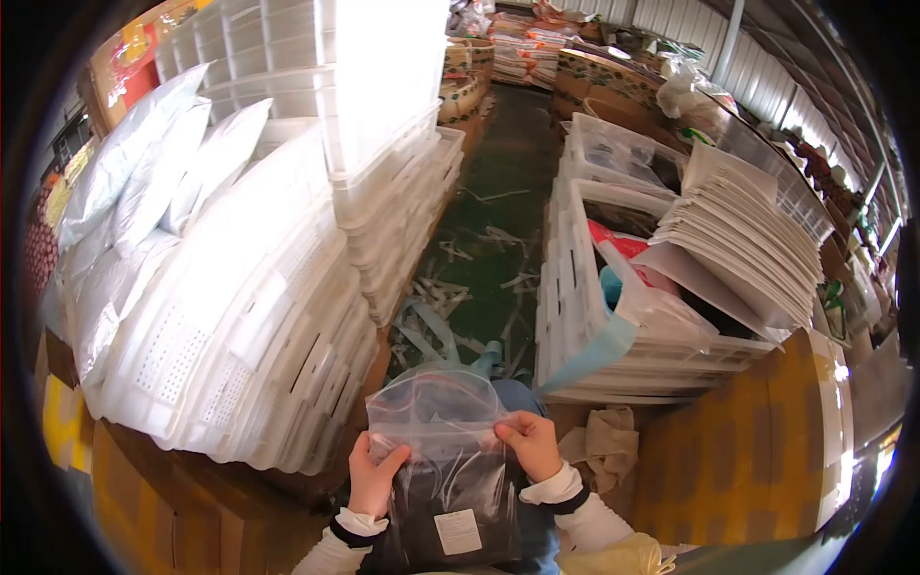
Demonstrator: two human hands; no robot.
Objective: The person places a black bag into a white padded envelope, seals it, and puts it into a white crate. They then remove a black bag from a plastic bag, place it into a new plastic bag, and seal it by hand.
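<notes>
A clear plastic zip bag hangs in front of me with something dark inside and a white label low on its face. Its see-through upper flap stands up above my fingers. My left hand pinches the bag's left edge just below the flap, thumb in front. On the opposite edge, my right hand pinches the plastic between thumb and fingers. The dark contents cannot be made out.
White plastic crates are stacked at left, with silvery packages on top. Stacked crates at right hold a pile of white sheets. Taped cardboard boxes stand nearby. Plastic strips litter the green aisle floor.
</notes>
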